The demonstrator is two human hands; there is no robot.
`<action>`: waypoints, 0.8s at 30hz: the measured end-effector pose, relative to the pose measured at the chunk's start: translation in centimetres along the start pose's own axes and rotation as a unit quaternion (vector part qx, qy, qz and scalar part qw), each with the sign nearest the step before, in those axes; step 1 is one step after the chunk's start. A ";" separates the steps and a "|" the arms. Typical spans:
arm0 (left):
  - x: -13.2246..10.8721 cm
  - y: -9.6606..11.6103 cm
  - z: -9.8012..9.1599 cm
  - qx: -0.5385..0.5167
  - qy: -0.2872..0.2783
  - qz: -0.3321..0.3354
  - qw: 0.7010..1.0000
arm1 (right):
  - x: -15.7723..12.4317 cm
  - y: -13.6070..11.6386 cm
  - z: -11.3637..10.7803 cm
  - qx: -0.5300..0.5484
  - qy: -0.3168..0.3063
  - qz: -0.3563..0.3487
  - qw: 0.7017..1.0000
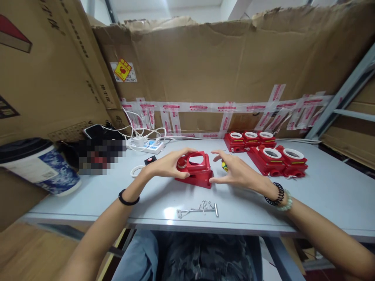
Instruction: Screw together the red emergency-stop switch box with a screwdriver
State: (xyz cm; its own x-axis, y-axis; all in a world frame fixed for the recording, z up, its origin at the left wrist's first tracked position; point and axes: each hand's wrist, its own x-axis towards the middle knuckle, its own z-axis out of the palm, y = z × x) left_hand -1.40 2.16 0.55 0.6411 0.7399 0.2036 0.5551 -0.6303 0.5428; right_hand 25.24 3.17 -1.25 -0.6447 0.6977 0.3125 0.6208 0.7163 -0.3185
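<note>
A red plastic housing [197, 178] with a large round opening in its top sits on the table, slightly tilted. My left hand [167, 164] grips its left side, thumb in front and fingers behind. Just off the housing's right side is my right hand [238, 171], thumb and fingers spread apart. A yellow and green object [224, 166] shows between that thumb and forefinger; its kind is unclear, and it appears to lie behind the hand. Several screws [207, 203] and a metal T-shaped tool [216, 210] lie in front of the housing.
Several red housings with white rings [271, 160] stand at the back right. A white ring [136, 171] and small black piece [150, 160] lie left of my left hand. Behind are a power strip [149, 146] with cables and cardboard [199, 62]. A large cup [43, 166] stands left.
</note>
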 end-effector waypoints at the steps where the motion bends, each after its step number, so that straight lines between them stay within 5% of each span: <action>1: 0.0 0.2 0.0 0.000 0.005 0.003 1.000 | 0.0 -0.1 0.0 0.004 0.002 0.000 1.000; 4: -0.3 0.3 -0.4 0.000 0.040 0.002 0.999 | 0.0 -0.3 0.1 0.015 -0.002 -0.002 1.000; 8: -0.8 -0.1 -0.9 0.037 0.105 -0.079 0.991 | 0.2 -0.4 0.6 0.010 -0.031 -0.020 0.999; 12: -0.9 -0.1 -0.8 0.084 0.112 -0.131 0.982 | 0.3 -0.3 1.4 -0.012 -0.066 -0.071 0.995; 19: 0.2 -0.5 0.4 0.105 0.227 -0.181 0.951 | 0.9 -0.5 2.6 -0.070 -0.024 -0.003 0.997; 24: 1.0 -1.0 1.9 0.135 0.211 -0.186 0.950 | 0.8 -0.9 2.5 0.034 -0.060 -0.038 0.997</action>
State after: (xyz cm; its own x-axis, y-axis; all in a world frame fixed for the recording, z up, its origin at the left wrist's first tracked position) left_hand -0.33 3.09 -1.36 0.1357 0.9158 0.3781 0.8534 -0.3019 0.4249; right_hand 23.03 3.06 -3.00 -0.7403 0.6320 0.2292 0.5395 0.7619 -0.3584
